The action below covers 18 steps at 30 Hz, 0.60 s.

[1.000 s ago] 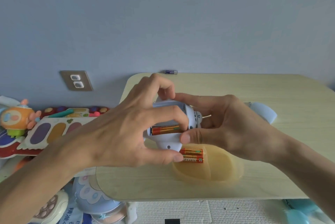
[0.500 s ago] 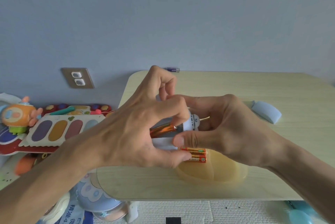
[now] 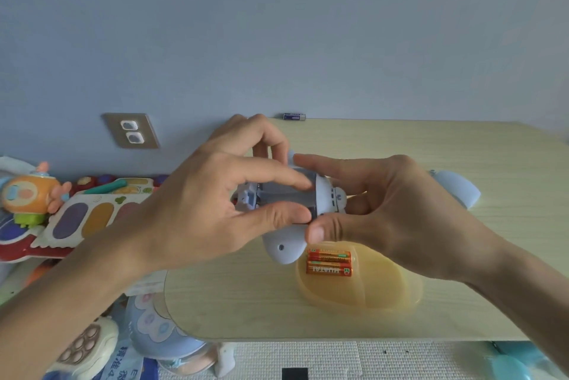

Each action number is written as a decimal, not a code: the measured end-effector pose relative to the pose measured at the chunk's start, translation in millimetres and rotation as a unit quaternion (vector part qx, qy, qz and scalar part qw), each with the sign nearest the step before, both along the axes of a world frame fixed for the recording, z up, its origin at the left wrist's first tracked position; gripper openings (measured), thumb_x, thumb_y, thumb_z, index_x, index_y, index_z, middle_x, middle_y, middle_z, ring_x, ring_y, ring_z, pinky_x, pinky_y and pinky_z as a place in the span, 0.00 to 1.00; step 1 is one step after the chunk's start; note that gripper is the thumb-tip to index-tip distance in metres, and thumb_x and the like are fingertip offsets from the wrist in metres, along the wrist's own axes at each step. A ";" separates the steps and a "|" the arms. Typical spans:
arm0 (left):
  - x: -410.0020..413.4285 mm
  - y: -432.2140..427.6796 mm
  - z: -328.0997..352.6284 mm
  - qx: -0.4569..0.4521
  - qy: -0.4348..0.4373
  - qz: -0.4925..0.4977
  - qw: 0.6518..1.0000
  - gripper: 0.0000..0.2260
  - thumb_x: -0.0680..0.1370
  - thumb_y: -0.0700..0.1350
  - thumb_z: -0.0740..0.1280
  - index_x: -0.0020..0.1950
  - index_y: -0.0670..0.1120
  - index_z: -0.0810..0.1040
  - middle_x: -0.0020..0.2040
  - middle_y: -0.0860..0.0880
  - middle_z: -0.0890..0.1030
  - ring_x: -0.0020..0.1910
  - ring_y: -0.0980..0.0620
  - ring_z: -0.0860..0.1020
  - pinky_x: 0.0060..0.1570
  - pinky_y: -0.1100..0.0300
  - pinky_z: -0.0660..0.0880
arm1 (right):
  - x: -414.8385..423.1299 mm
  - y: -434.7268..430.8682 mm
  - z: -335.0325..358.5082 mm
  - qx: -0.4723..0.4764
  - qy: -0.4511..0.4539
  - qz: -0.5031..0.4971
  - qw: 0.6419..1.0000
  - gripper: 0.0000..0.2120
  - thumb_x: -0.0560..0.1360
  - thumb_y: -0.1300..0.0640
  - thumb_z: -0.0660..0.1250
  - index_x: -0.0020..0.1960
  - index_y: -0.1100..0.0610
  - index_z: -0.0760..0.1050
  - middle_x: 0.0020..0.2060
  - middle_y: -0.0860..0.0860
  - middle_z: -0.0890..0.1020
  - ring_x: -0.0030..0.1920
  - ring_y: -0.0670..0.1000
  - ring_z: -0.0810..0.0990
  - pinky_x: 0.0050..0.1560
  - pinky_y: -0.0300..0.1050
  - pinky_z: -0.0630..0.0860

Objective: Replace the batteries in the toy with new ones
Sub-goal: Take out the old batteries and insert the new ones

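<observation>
You have one pale blue toy (image 3: 288,225) held up between both hands, above the near-middle of the worktop (image 3: 400,145). Your right hand (image 3: 397,210) has its grip closed on the toy's right end, thumb under and fingers over the top. Your left hand (image 3: 212,204) is curled at the toy's left side, thumb along the lower edge of the open battery bay (image 3: 283,198) and forefinger laid across its upper edge — whether that grip truly clamps the toy or only rests on it, you cannot tell from here. The bay looks grey inside; no battery can be made out in it.

Count two orange batteries (image 3: 329,262) lying side by side, touching, in one shallow yellow dish (image 3: 385,290) on the worktop just below the toy; the dish holds nothing else visible. One dark battery (image 3: 294,116) lies alone at the far edge of the worktop, well apart. One pale blue cover piece (image 3: 458,191) lies on the worktop behind your right hand.

Beside the worktop, on the left, lies a heap of other toys (image 3: 77,213) — too jumbled to count.
</observation>
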State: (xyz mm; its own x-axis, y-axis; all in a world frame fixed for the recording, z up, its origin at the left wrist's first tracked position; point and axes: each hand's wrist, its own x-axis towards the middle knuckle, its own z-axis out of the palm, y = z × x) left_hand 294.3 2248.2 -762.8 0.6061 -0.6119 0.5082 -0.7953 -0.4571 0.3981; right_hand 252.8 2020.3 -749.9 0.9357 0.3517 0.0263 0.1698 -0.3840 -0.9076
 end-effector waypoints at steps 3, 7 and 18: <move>-1.1 -1.3 3.4 0.010 -0.014 0.023 1.000 0.16 0.73 0.62 0.73 0.53 0.55 0.89 0.50 0.54 0.74 0.50 0.49 0.74 0.53 0.60 0.69 | -0.1 1.2 -5.1 -0.007 -0.005 -0.006 1.000 0.35 0.61 0.43 0.82 0.67 0.33 0.77 0.49 0.50 0.91 0.59 0.60 0.86 0.62 0.61 0.82; -8.1 -0.6 8.1 0.019 0.009 0.057 0.998 0.13 0.70 0.64 0.73 0.50 0.61 0.88 0.51 0.58 0.75 0.53 0.51 0.76 0.54 0.59 0.71 | -2.3 3.9 -9.9 -0.028 -0.040 -0.022 0.999 0.35 0.63 0.43 0.82 0.65 0.23 0.74 0.48 0.59 0.90 0.60 0.63 0.82 0.57 0.64 0.83; -20.7 -8.5 9.1 0.032 0.037 0.110 0.993 0.08 0.73 0.59 0.69 0.46 0.62 0.87 0.49 0.57 0.74 0.50 0.53 0.76 0.49 0.66 0.69 | -4.0 3.2 -10.8 -0.040 -0.098 -0.070 0.992 0.31 0.63 0.40 0.80 0.63 0.25 0.75 0.43 0.57 0.90 0.56 0.56 0.86 0.50 0.59 0.85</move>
State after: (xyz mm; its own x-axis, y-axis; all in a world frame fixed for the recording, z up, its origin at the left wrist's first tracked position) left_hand 273.6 2239.8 -753.7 0.7623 -0.4901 0.4227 -0.6437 -0.6423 0.4160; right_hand 248.8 2023.5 -760.7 0.9551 0.2270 0.1906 0.2806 -0.4855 -0.8280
